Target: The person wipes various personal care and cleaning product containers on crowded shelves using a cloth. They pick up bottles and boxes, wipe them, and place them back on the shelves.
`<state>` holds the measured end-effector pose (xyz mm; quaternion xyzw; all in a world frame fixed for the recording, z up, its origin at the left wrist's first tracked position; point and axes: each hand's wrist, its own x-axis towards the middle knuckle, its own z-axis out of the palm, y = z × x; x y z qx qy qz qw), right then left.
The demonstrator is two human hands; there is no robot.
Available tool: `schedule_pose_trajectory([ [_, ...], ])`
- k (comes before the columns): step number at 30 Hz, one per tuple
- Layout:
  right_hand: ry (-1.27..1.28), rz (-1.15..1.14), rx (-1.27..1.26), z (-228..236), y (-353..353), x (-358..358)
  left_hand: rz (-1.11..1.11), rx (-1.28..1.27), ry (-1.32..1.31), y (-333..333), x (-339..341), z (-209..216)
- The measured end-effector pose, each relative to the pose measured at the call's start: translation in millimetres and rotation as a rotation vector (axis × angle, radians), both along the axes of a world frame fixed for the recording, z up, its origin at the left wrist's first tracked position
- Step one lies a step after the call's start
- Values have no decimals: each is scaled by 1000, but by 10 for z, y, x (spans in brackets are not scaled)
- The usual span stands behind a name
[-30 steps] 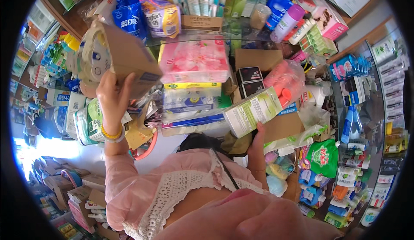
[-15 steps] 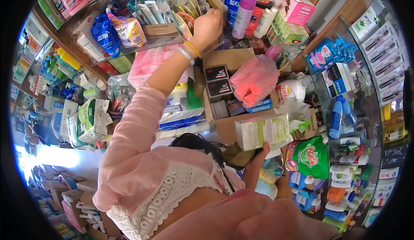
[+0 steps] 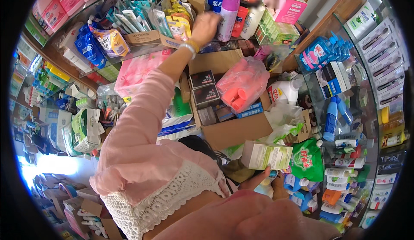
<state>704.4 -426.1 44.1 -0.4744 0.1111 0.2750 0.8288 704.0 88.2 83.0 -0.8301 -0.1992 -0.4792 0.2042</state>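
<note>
Curling right of a tan cardboard box [image 3: 197, 5], left fingers [image 3: 209, 23] are hiding any grip; right fingers [image 3: 267, 172] are clasping a white-green carton [image 3: 269, 156].

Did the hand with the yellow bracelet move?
Yes, to the right: the left hand was left of the teal packets on the shelf a second ago; now it is right of them, beside the purple-capped can.

White, blue-fringed glare [image 3: 54, 165] burns low on the left; elsewhere it's fairly bright in here, sheen glinting off the plastic bag [image 3: 248, 79]. Straight lines bow toward the black rim; the left hand [image 3: 204, 29] looks slightly soft.
</note>
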Motion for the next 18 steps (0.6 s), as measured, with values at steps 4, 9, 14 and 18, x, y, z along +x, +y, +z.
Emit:
schedule_pose_trajectory([
  [4,14,27,-5,-83,64,82,19,-190,489,-109,-4,-415],
  [9,-24,54,47,-148,145,126,507,-338,263,137,488,-541],
  [14,-5,46,-1,-153,85,34,651,-620,189,705,674,-145],
  [18,-48,-28,-65,1,141,-98,835,-259,945,702,708,295],
])
